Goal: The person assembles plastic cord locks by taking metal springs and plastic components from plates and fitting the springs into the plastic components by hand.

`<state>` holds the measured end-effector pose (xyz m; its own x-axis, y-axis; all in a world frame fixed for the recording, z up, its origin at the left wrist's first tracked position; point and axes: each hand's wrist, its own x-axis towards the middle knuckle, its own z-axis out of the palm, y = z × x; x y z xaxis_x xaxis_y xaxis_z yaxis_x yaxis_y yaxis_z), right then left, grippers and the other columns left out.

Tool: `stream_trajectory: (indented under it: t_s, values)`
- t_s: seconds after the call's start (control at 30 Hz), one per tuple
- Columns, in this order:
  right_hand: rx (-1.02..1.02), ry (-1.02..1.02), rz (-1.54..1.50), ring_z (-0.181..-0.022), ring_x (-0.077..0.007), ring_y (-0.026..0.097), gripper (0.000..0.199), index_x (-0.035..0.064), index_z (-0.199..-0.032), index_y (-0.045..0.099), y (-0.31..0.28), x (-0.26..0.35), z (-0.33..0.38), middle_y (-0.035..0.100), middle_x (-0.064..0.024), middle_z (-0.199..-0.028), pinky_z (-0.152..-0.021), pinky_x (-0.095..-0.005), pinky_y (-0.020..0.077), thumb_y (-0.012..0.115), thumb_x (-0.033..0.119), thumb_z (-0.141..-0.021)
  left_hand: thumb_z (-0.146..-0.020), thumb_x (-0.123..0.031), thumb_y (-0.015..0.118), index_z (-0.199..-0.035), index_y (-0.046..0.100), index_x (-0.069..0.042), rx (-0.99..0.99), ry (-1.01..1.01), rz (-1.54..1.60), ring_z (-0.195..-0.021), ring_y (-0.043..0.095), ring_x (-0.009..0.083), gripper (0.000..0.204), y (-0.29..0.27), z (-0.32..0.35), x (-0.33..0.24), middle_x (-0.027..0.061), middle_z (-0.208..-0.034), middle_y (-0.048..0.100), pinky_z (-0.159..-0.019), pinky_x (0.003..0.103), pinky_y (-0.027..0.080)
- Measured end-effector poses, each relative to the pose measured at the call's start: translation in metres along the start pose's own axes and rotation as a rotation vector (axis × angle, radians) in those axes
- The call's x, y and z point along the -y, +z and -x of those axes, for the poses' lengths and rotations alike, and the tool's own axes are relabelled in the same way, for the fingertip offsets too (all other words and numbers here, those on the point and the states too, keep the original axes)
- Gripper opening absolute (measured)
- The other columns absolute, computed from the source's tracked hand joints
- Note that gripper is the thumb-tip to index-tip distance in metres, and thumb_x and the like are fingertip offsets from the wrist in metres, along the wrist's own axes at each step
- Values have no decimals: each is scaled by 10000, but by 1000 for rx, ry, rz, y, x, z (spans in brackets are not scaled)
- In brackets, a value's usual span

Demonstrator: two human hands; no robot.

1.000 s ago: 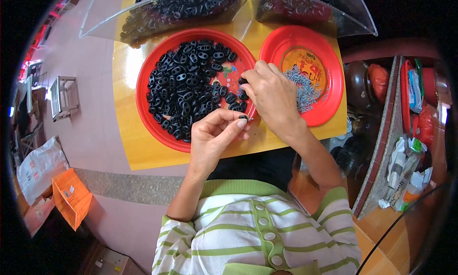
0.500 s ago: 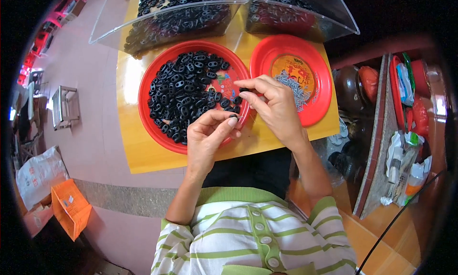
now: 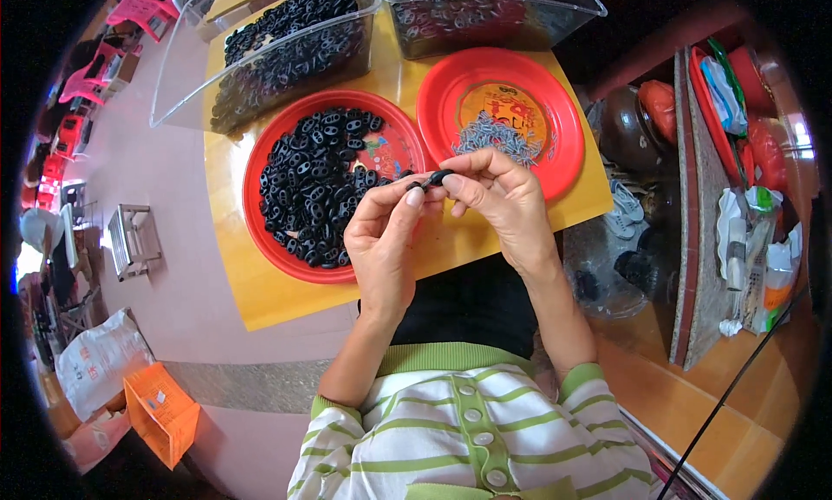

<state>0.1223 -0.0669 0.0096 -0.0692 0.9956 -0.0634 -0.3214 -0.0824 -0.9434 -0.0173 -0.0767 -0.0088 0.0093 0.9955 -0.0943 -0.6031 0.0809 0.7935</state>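
Note:
My left hand pinches a small black plastic piece between thumb and forefinger. Against it, the fingertips of my right hand grip a second black oval piece. The two pieces meet or nearly meet, and a short greyish bit shows between them. Under and beyond my left hand lies a red round tray heaped with black two-hole oval pieces. Past my right hand, a red plate holds a loose pile of small silvery screw-like pins.
Two clear plastic bins, left and right, hold more black pieces at the yellow table's far side. A metal stool, a white sack and an orange box stand left. At right is a cluttered shelf.
My hands have come together, bringing the right hand's black piece up to the left hand's. The whole view has shifted and turned a little.

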Motion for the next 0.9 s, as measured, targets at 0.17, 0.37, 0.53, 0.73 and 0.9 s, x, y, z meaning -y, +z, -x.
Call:
stream_trajectory:
  t_s: [0.17, 0.37, 0.53, 0.73, 0.9]
  values:
    - [-35, -169, 261, -774, -81, 604, 90, -3, -916, 602, -1, 2, 4, 623, -29, -855, -624, -216, 501, 595, 12, -828, -869, -36, 560, -951, 583, 35, -10, -21, 17, -826, 633, 165, 110, -2, 1, 3, 120, -924, 644, -770, 275, 509]
    - [-33, -154, 432, -771, -96, 610, 119, -4, -923, 610, -8, 1, 7, 616, -11, -852, -624, -221, 505, 603, -14, -804, -873, -40, 553, -957, 561, 41, 19, -74, 66, -805, 641, 186, 117, -5, -3, 9, 145, -932, 642, -759, 285, 513]
    - [22, 19, 151, -774, -86, 605, 148, -15, -977, 596, -16, -5, 6, 625, -33, -874, -619, -213, 502, 603, 13, -831, -869, -43, 558, -951, 562, 39, -2, -103, 76, -803, 640, 182, 115, -5, -5, 10, 152, -931, 641, -757, 280, 510]
    - [-34, 176, -75, -746, -85, 605, 188, 10, -1004, 578, -20, -10, -2, 633, -38, -872, -587, -198, 503, 618, 93, -840, -862, -45, 572, -911, 585, 18, -15, -61, -68, -698, 597, 118, 81, -8, -4, 8, 87, -814, 635, -675, 232, 471]
    - [3, 237, -211, -734, -81, 593, 188, 12, -1002, 576, -19, -15, -6, 624, -37, -867, -551, -184, 493, 612, 107, -844, -851, -37, 589, -900, 590, 16, -2, -54, -127, -673, 579, 91, 72, -5, -8, 8, 57, -778, 627, -639, 213, 457]
